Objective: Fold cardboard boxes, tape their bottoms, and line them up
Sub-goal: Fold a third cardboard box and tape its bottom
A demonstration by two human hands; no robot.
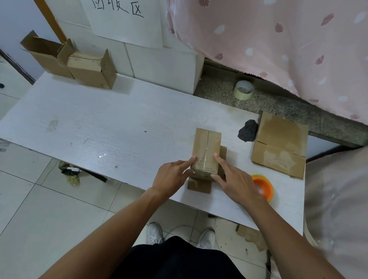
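Observation:
A small cardboard box (206, 147) stands upside down near the front right of the white table (100, 126), its closed bottom flaps facing up with clear tape over the near end. My left hand (171, 177) touches its left near edge with straight fingers. My right hand (236, 181) presses its right near corner, index finger on top. Loose flaps stick out below the box. An orange tape dispenser (265, 187) lies just right of my right hand. Two folded boxes (71, 61) stand side by side at the table's far left corner. Flat cardboard (280, 145) lies at the right.
A roll of clear tape (243, 89) sits on the stone ledge behind the table. A dark crumpled lump (247, 131) lies by the flat cardboard. A pink curtain hangs at the back right; a paper sign is on the wall. Scraps litter the floor.

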